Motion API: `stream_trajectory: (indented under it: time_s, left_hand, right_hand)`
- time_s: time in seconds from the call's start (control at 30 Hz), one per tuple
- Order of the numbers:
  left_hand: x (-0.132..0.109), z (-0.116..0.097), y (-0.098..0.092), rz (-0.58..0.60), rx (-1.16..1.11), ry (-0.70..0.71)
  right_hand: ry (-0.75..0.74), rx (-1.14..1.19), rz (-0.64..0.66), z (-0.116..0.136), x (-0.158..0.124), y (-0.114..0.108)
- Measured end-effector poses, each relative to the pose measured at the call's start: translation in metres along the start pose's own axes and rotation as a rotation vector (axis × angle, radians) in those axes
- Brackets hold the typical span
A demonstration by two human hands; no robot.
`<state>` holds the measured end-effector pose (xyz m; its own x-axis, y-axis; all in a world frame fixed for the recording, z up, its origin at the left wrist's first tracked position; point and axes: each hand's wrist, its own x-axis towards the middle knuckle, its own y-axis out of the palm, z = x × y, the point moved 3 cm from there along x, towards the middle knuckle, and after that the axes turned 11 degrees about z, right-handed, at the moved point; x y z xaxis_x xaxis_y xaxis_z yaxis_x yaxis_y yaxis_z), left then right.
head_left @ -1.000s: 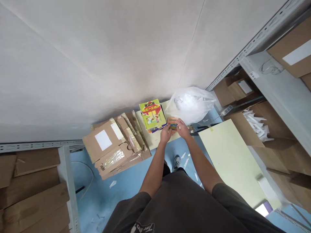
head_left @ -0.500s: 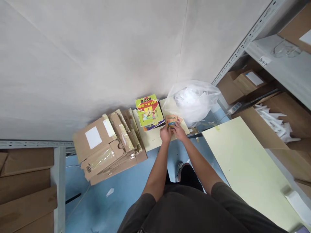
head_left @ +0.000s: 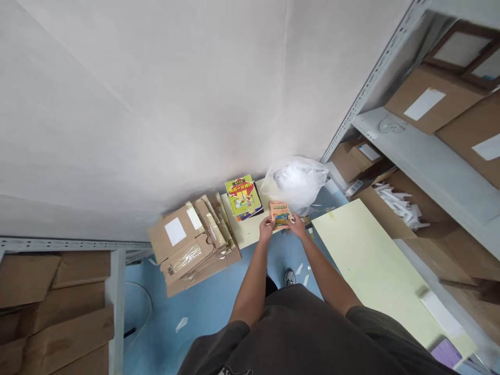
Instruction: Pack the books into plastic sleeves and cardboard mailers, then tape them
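Observation:
Between my two hands is a small orange book (head_left: pixel 280 213) with a blue and yellow picture on its cover. My left hand (head_left: pixel 266 227) is closed on its lower left corner, and my right hand (head_left: pixel 297 225) pinches the lower right side. To the left of it, a stack of books lies on the pale table (head_left: pixel 250 237), topped by a green picture book (head_left: pixel 242 197) with red and yellow lettering. Whether the orange book rests on the table or is lifted, I cannot tell.
Flattened cardboard boxes (head_left: pixel 187 245) lean at the left end of the table. A white plastic bag (head_left: pixel 299 182) stands behind the orange book. A second pale table (head_left: pixel 375 255) is at right, beside shelving (head_left: pixel 422 151) with cartons. More cartons (head_left: pixel 70 302) sit on the left shelf.
My hands have moved apart to the two sides of the orange book, and more of its cover shows. The camera view has shifted, bringing more of the right shelving into sight.

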<state>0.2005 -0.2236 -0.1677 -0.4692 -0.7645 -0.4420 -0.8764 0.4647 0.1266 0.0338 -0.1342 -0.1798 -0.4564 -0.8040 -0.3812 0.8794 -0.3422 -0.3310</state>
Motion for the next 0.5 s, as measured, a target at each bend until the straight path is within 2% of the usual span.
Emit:
stream_trajectory:
  time_s: [0.07, 0.13, 0.27, 0.37, 0.5]
  left_hand:
    - [-0.011, -0.028, 0.004, 0.045, -0.121, 0.060]
    - [-0.019, -0.057, 0.008, 0.093, -0.171, 0.122]
    - [-0.029, -0.107, 0.025, 0.185, -0.128, 0.220]
    - [-0.037, -0.128, 0.046, 0.222, -0.088, 0.249]
    - [-0.047, -0.138, 0.072, 0.238, -0.068, 0.310]
  right_hand:
    - [0.024, 0.251, 0.032, 0.025, -0.013, -0.014]
    - [-0.031, 0.461, 0.073, 0.054, -0.023, -0.030]
    - [-0.142, 0.624, 0.069, 0.102, -0.043, -0.067]
    - [-0.170, 0.677, 0.077, 0.120, -0.059, -0.094]
    - [-0.205, 0.699, 0.060, 0.129, -0.078, -0.121]
